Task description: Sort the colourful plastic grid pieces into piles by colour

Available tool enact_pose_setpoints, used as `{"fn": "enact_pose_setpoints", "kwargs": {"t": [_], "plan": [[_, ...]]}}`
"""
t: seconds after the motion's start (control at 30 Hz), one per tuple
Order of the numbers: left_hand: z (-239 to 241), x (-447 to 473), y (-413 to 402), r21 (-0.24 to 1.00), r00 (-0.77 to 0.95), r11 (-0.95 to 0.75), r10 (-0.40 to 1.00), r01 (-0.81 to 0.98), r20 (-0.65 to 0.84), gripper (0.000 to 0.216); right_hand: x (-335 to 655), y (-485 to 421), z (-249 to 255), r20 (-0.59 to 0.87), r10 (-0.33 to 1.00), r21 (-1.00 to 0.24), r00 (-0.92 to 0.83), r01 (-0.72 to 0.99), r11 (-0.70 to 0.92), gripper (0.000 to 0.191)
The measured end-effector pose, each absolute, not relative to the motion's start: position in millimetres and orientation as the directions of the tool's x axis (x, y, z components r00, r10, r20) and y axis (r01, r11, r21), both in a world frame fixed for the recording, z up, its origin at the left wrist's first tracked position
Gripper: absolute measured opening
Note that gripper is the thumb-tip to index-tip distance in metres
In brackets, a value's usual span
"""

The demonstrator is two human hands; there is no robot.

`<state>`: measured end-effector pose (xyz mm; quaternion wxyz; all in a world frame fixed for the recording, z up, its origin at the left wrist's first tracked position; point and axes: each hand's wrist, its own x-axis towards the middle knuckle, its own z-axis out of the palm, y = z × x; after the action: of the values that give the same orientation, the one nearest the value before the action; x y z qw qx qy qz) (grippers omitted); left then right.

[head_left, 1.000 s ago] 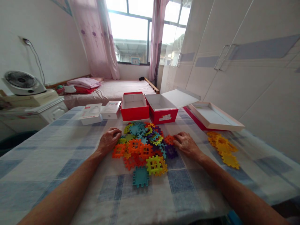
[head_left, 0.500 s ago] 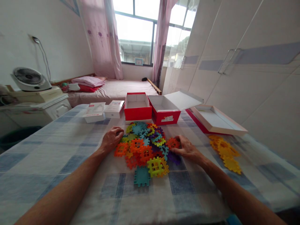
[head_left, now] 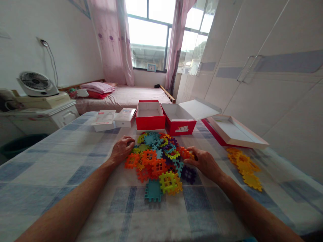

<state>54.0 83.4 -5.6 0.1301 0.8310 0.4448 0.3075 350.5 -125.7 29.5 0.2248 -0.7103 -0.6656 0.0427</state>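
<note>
A heap of coloured plastic interlocking tiles [head_left: 157,158] lies in the middle of the checked tablecloth [head_left: 63,174]. My left hand [head_left: 121,149] rests curled at the heap's left edge, knuckles up, touching the tiles. My right hand [head_left: 204,161] is at the heap's right edge with its fingers closed on an orange tile [head_left: 186,153]. A purple tile [head_left: 188,173] lies just in front of that hand. A teal tile [head_left: 153,190] and a yellow-green tile [head_left: 168,180] sit at the near edge of the heap.
Two open red boxes [head_left: 149,116] [head_left: 179,121] stand behind the heap, a shallow box lid [head_left: 234,131] to the right. Several yellow and orange tiles [head_left: 243,166] lie far right. Two small white boxes [head_left: 104,120] sit at the left. A fan [head_left: 36,84] and bed stand beyond the table.
My right hand has closed on the orange tile and drawn it slightly up off the heap, uncovering the purple tile. The left hand has barely moved. The camera shifted a little.
</note>
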Motion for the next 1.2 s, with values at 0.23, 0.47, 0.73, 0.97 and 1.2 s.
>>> {"fn": "enact_pose_setpoints", "kwargs": {"t": [0.23,0.47,0.73,0.97,1.2], "plan": [[-3.2,55.0,80.9,0.492,0.406,-0.557,0.828,0.669,0.386,0.036,358.0,-133.2,40.8,0.244,0.969,-0.478,-0.03,0.866,0.148,0.03],[-1.0,55.4,79.1,0.496,0.413,-0.553,0.832,0.669,0.37,0.038,341.8,-81.4,68.5,0.299,0.929,-0.513,0.218,0.857,-0.036,0.016],[-1.9,55.1,79.3,0.509,0.415,-0.57,0.821,0.645,0.392,0.036,320.0,2.9,64.1,0.086,0.985,-0.571,0.146,0.818,-0.072,0.011],[-1.1,56.1,78.3,0.512,0.409,-0.557,0.83,0.654,0.38,0.035,330.7,-9.5,69.0,0.148,0.988,-0.634,0.034,0.771,0.068,0.022],[-3.2,56.7,79.4,0.501,0.401,-0.566,0.822,0.655,0.404,0.036,323.9,-46.5,67.5,0.503,0.846,-0.742,0.178,0.591,0.317,0.022]]}}
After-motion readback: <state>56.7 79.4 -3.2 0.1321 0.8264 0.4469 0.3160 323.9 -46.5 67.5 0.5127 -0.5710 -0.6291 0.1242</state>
